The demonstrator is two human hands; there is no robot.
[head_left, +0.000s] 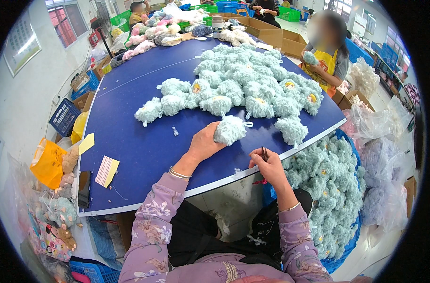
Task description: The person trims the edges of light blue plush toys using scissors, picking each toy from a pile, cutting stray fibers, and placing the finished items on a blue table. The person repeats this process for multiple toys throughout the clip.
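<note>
My left hand fingers wrap a fluffy teal toy on the bench; my right hand fingers pinch what seems small scissors.

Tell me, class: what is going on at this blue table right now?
A person in lilac floral sleeves sits at a blue table. The left hand grips a fluffy pale-teal plush toy on the tabletop; the right hand holds small snips. A pile of matching plush toys lies beyond.

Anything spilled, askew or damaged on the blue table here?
Nothing damaged. Only small white fluff scraps lie loose on the blue table. The left hand holds a teal plush toy; the right hand holds small scissors.
</note>
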